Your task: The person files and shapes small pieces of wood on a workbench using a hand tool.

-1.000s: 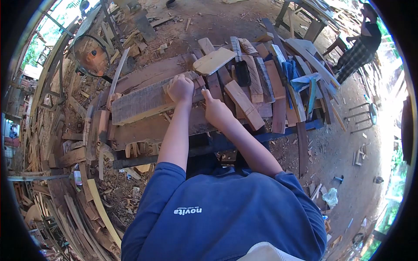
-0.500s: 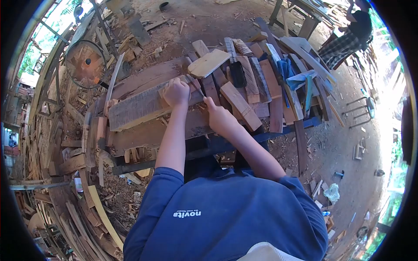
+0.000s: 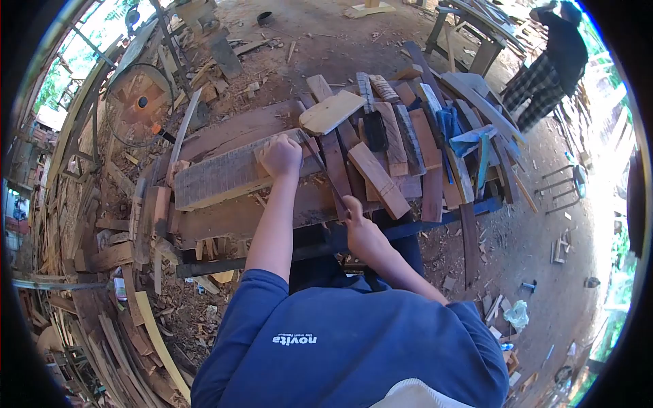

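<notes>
My left hand (image 3: 280,156) is closed over a small wooden piece (image 3: 295,134) on top of a thick grey-brown beam (image 3: 218,175), near the beam's right end. Most of that piece is hidden under the fingers. My right hand (image 3: 366,234) grips the near end of a long, narrow dark-bladed tool (image 3: 328,170). Its blade slants up and left, the far tip right at the small piece. A pale flat board (image 3: 332,113) lies just beyond, on top of other offcuts.
Many wood blocks (image 3: 381,180) cover the right of the bench, with a blue cloth (image 3: 449,124) among them. A round wire-rimmed fan guard (image 3: 139,103) stands at left. A person (image 3: 561,61) is at the far right, near a stool (image 3: 575,178). Wood scraps litter the ground.
My right hand has drawn back toward my body and to the right, so more of the blade shows. My left hand keeps its hold on the beam. The person behind has straightened up.
</notes>
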Motion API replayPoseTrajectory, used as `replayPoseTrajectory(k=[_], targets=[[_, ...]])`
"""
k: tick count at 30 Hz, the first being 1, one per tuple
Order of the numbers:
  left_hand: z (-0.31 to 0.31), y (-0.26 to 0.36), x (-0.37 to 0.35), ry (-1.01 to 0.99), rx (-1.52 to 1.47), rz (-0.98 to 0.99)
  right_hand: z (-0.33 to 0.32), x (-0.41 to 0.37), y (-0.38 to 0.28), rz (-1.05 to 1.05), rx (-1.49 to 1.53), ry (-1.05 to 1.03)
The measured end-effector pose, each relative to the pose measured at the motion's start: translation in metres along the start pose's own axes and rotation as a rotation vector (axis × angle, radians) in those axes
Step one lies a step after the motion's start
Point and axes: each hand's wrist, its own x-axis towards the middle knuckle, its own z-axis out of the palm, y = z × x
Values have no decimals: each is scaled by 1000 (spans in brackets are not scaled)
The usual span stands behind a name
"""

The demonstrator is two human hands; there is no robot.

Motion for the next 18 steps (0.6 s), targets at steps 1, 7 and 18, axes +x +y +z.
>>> replayPoseTrajectory(k=[1, 7, 18], targets=[[0, 0, 0, 6, -21, 6, -2, 2, -4, -8, -4, -4], [0, -2, 4, -35, -31, -96, -1, 27, -14, 186, -154, -33], [4, -6, 5, -22, -7, -86, -38, 23, -58, 69, -302, -179]])
